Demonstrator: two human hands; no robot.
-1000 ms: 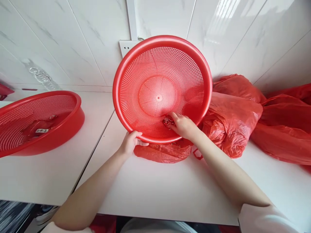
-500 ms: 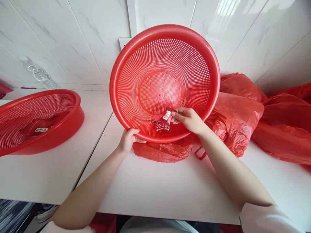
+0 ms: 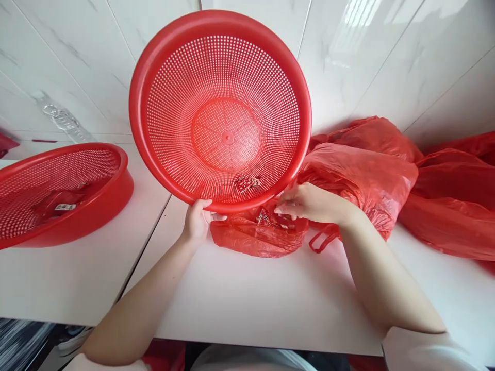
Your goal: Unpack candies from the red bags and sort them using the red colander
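Observation:
My left hand (image 3: 199,221) grips the lower rim of a large red perforated basket (image 3: 220,23), which is tilted up with its inside facing me. A small red-and-white wrapped packet (image 3: 247,183) lies low inside it. Below the basket, an open red plastic bag (image 3: 257,241) rests on the table with similar packets (image 3: 263,217) in its mouth. My right hand (image 3: 297,202) is over the right side of that bag, fingers bent and pressed together; whether anything is between them is too unclear to tell.
At the left a second red basket (image 3: 104,203) leans, with red packets inside. Behind it stands a clear bottle (image 3: 64,118). Full red bags (image 3: 363,165) fill the right side, before a tiled wall (image 3: 344,77). A seam runs across the white table (image 3: 232,304).
The basket has swung left and up, uncovering the bag's mouth. My right hand has left the basket and moved down to the bag; the packet it held is no longer seen in its fingers.

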